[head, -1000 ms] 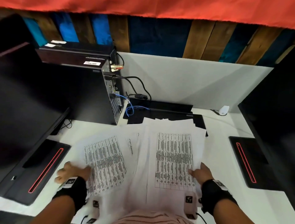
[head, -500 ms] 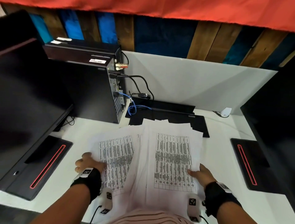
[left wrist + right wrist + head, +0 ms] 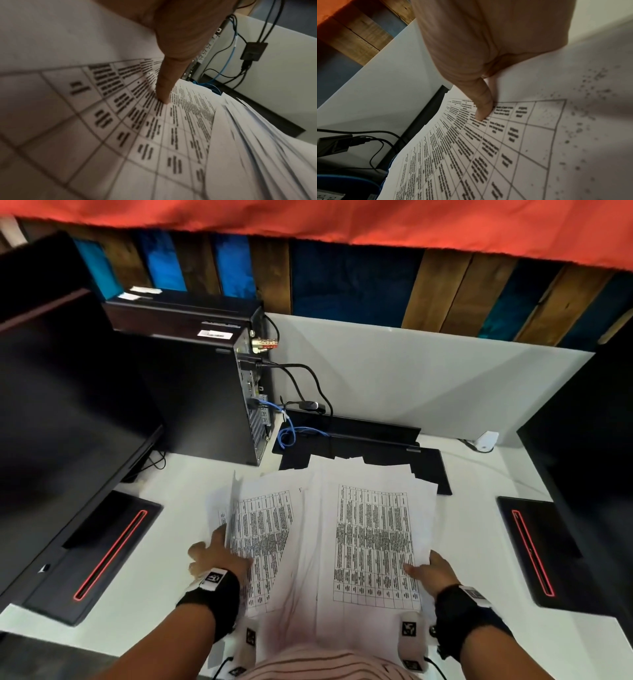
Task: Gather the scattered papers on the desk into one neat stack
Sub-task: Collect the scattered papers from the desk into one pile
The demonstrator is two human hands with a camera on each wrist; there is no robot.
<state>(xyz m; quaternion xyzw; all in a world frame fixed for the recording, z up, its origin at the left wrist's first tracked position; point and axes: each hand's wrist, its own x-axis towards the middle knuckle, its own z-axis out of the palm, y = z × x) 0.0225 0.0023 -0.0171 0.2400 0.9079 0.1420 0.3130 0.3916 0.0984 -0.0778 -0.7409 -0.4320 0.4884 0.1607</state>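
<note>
White surface (image 3: 178, 583), wood-plank wall behind. Left hand (image 3: 219, 556) pinches left sheets (image 3: 263, 529); right hand (image 3: 433, 571) pinches right pile (image 3: 373, 539). Printed tables, text unreadable.

White papers (image 3: 373, 542) between the hands carry black printed grids; black wristbands (image 3: 219, 594), a white desk (image 3: 178, 484), red-striped black bases (image 3: 102, 549) outside each hand.
</note>
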